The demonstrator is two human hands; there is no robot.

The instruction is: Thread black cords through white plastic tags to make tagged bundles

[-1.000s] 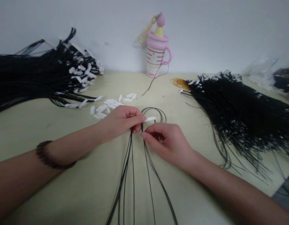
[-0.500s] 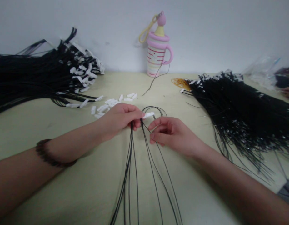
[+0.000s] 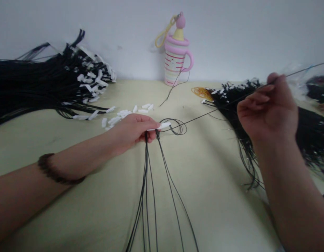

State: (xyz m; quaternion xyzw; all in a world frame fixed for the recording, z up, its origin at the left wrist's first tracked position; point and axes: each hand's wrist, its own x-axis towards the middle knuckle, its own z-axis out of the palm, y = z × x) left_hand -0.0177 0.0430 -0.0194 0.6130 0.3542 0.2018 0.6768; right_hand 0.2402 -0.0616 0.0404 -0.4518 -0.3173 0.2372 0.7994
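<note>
Near the middle of the table, my left hand [image 3: 137,131] is closed, pinching a white strip [image 3: 165,125] between thumb and fingers. Thin black cords [image 3: 148,182] hang down from it toward the near edge, and loops of cord [image 3: 180,126] curl out on its right. My right hand [image 3: 269,112] is raised at the right, its fingers closed on one black cord [image 3: 201,116]. That cord runs straight from the white strip up to my right hand, and its free end sticks out beyond the fingers.
Loose white pieces [image 3: 122,113] lie behind my left hand. A pile of black cords with white ends [image 3: 46,80] is at the left, another black bundle [image 3: 235,101] at the right. A pink-lidded cup [image 3: 174,63] and orange loops [image 3: 201,92] are at the back.
My right hand has moved up and right from beside the strip, drawing one cord out straight. My left hand has stayed almost in place.
</note>
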